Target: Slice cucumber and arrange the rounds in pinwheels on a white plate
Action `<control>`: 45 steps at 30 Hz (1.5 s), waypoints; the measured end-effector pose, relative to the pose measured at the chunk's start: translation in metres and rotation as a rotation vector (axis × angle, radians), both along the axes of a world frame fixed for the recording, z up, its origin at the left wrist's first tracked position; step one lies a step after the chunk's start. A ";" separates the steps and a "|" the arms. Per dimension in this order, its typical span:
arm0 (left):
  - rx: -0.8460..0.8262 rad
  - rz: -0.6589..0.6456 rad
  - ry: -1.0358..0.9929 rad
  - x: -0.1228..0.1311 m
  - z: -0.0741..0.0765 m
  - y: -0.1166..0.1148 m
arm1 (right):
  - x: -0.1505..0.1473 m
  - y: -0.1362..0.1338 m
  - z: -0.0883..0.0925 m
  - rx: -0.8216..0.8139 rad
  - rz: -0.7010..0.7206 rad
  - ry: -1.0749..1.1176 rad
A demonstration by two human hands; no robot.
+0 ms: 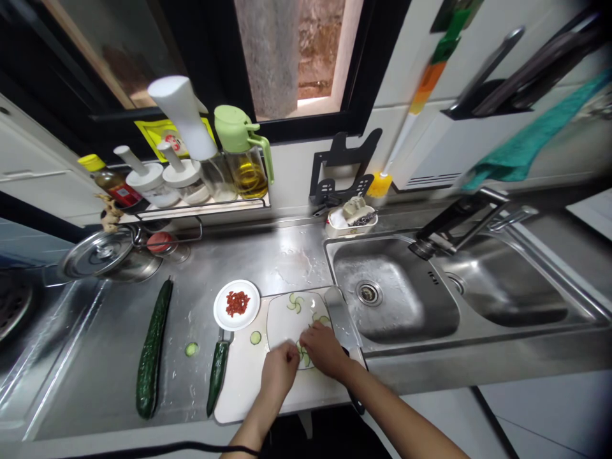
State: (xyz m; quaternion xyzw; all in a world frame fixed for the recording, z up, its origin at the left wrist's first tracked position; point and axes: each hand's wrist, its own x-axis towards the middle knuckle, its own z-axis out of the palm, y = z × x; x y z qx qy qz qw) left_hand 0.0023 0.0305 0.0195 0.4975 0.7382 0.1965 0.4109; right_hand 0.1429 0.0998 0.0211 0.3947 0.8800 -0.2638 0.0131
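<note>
Both my hands are over a white squarish plate that lies on a pale cutting board. My left hand is closed with its fingertips pinched at the plate's near edge. Beside it, my right hand is closed too, fingers bent down over cucumber slices. What either hand pinches is hidden or too small to tell. More thin slices form a curved pattern at the plate's far side. A cleaver rests along the board's right edge, partly under my right arm.
A round plate of chopped red pieces touches the board's far left. A whole cucumber, a shorter cucumber piece and single slices lie leftward. The sink is right; a pot and condiment rack stand behind.
</note>
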 end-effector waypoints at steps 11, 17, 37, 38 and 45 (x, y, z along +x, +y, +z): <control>-0.015 -0.065 0.081 0.003 -0.001 0.000 | 0.001 -0.003 -0.006 0.033 0.018 -0.029; 0.000 -0.105 0.147 0.004 -0.005 -0.002 | 0.001 -0.006 -0.011 0.062 0.044 -0.099; 0.226 0.028 0.106 -0.027 -0.008 -0.009 | 0.006 -0.011 -0.006 0.077 0.006 -0.072; 0.231 0.086 0.133 -0.035 -0.008 -0.010 | 0.007 -0.012 -0.006 0.073 -0.009 -0.066; 0.158 0.346 0.321 -0.080 -0.022 -0.017 | 0.013 -0.020 -0.006 0.084 -0.101 0.047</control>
